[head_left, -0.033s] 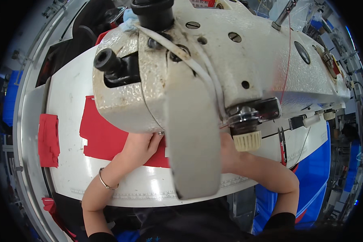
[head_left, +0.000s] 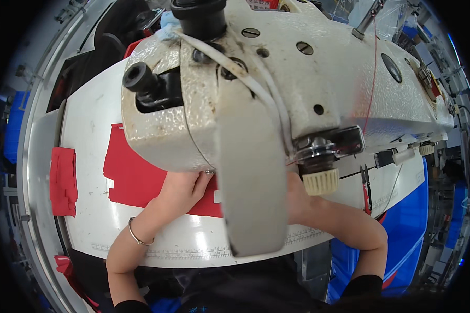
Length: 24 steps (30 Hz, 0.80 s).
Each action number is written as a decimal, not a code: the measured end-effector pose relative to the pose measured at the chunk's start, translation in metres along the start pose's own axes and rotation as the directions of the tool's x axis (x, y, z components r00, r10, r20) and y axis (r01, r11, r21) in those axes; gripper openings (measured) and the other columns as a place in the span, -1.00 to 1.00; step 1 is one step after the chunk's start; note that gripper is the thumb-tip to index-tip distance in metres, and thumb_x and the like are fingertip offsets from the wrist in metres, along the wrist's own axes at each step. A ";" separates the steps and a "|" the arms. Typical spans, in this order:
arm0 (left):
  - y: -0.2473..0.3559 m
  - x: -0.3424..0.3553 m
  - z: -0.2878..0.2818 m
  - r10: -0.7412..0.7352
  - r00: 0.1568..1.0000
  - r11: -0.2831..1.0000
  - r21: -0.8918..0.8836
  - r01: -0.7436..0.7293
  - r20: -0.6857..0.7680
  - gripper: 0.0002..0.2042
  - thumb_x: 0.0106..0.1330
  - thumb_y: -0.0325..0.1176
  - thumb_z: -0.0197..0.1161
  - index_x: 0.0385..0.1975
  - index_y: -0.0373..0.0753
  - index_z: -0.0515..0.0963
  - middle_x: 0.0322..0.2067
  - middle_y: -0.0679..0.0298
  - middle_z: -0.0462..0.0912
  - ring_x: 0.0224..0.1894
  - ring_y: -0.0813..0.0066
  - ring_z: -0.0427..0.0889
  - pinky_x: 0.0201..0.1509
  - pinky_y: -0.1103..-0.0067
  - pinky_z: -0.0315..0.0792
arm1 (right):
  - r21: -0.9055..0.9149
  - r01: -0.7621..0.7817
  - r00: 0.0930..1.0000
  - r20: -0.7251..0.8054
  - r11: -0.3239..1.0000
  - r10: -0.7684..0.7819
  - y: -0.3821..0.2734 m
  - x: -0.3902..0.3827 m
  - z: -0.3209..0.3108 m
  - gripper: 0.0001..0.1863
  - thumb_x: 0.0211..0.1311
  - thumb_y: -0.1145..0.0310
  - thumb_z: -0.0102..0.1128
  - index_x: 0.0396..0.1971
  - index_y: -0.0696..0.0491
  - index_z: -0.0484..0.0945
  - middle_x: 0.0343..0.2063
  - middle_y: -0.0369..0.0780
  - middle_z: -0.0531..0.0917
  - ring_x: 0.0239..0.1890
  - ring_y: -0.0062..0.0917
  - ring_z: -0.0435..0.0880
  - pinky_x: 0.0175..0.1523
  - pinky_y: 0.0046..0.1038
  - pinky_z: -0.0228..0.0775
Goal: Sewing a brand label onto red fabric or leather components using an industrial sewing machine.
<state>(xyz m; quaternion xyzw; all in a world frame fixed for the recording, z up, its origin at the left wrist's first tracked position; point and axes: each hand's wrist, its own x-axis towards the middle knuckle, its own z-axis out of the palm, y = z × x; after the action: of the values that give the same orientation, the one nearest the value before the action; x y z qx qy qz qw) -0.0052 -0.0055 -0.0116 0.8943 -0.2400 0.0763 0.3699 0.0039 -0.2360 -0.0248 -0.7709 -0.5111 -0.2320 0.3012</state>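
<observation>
A red cloth piece lies flat on the white sewing table, partly beneath the head of a white sewing machine. My left hand rests on its near part, the thumb beside the hand and the fingertips running out of sight under the machine head. Close to the needle area, on the other side of a long pale plate, is my right hand. The plate and a cream knob cover its fingers. What either hand pinches, if anything, is hidden. A small white patch shows on the cloth.
Folded red cloth lies at the table's left edge. Thread snips with red handles lie right of my right hand. A blue bin stands at the right. Red thread runs down to the machine, and a ruler strip follows the front edge.
</observation>
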 end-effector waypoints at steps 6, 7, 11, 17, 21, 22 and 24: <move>0.009 -0.008 0.003 0.148 0.989 0.973 0.176 -0.150 0.026 -0.91 0.07 -0.51 0.26 -0.43 -0.35 0.54 -0.61 0.20 0.56 -0.66 0.22 0.53 -0.55 0.42 0.45 | 0.020 -0.040 0.989 0.145 0.999 0.037 -0.003 -0.005 0.001 -0.87 -0.38 0.42 0.16 -0.76 0.07 0.39 -0.73 -0.29 0.41 -0.61 -0.47 0.48 -0.56 -0.48 0.34; 0.005 -0.009 0.006 0.215 0.976 0.945 0.247 -0.213 0.018 -0.87 -0.02 -0.53 0.27 -0.43 -0.29 0.56 -0.66 0.24 0.53 -0.68 0.35 0.52 -0.61 0.48 0.42 | 0.036 -0.044 0.991 0.130 0.998 0.039 -0.004 -0.005 0.003 -0.87 -0.38 0.42 0.16 -0.76 0.07 0.39 -0.73 -0.28 0.41 -0.60 -0.47 0.48 -0.54 -0.47 0.33; 0.005 -0.012 0.013 0.205 0.979 0.947 0.255 -0.197 -0.005 -0.76 -0.21 -0.54 0.23 -0.43 -0.25 0.56 -0.72 0.30 0.44 -0.70 0.42 0.47 -0.65 0.54 0.36 | -0.017 -0.022 0.993 0.114 1.000 0.023 -0.007 0.001 -0.006 -0.87 -0.36 0.40 0.15 -0.75 0.07 0.39 -0.72 -0.28 0.43 -0.56 -0.48 0.49 -0.49 -0.47 0.32; -0.019 -0.023 0.025 0.265 0.964 0.920 0.307 -0.242 -0.034 -0.71 -0.29 -0.48 0.25 -0.44 -0.30 0.56 -0.67 0.24 0.48 -0.70 0.34 0.48 -0.66 0.48 0.38 | 0.001 0.045 0.984 0.175 0.999 -0.045 0.000 -0.008 0.008 -0.88 -0.33 0.40 0.13 -0.75 0.07 0.39 -0.71 -0.29 0.43 -0.55 -0.49 0.49 -0.47 -0.48 0.31; -0.032 -0.037 0.030 0.289 0.956 0.887 0.361 -0.287 0.049 -0.64 -0.30 -0.49 0.25 -0.36 -0.34 0.55 -0.63 0.17 0.50 -0.66 0.26 0.52 -0.63 0.44 0.42 | -0.004 0.052 0.982 0.180 0.999 -0.051 -0.004 -0.012 0.010 -0.88 -0.33 0.40 0.13 -0.75 0.06 0.38 -0.71 -0.29 0.42 -0.55 -0.49 0.48 -0.46 -0.49 0.30; -0.034 -0.043 0.032 -0.043 0.998 0.998 0.038 0.041 0.047 -0.60 -0.29 -0.49 0.25 -0.29 -0.36 0.54 -0.62 0.15 0.51 -0.62 0.23 0.54 -0.59 0.42 0.44 | -0.005 0.055 0.982 0.182 0.998 -0.053 -0.005 -0.013 0.010 -0.88 -0.33 0.40 0.13 -0.75 0.06 0.38 -0.71 -0.30 0.42 -0.55 -0.50 0.48 -0.46 -0.49 0.30; -0.032 -0.043 0.030 -0.352 0.923 0.884 -0.269 0.382 0.154 -0.56 -0.27 -0.48 0.24 -0.23 -0.37 0.53 -0.60 0.12 0.52 -0.58 0.20 0.56 -0.55 0.39 0.46 | -0.006 0.058 0.981 0.184 0.998 -0.056 -0.004 -0.015 0.010 -0.88 -0.32 0.40 0.13 -0.75 0.06 0.37 -0.71 -0.30 0.42 -0.55 -0.50 0.48 -0.46 -0.49 0.29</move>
<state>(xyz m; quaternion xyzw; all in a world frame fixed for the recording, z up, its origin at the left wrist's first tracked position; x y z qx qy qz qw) -0.0287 0.0091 -0.0670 0.8610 -0.0930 -0.0769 0.4940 -0.0046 -0.2378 -0.0411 -0.7756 -0.5574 -0.1714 0.2417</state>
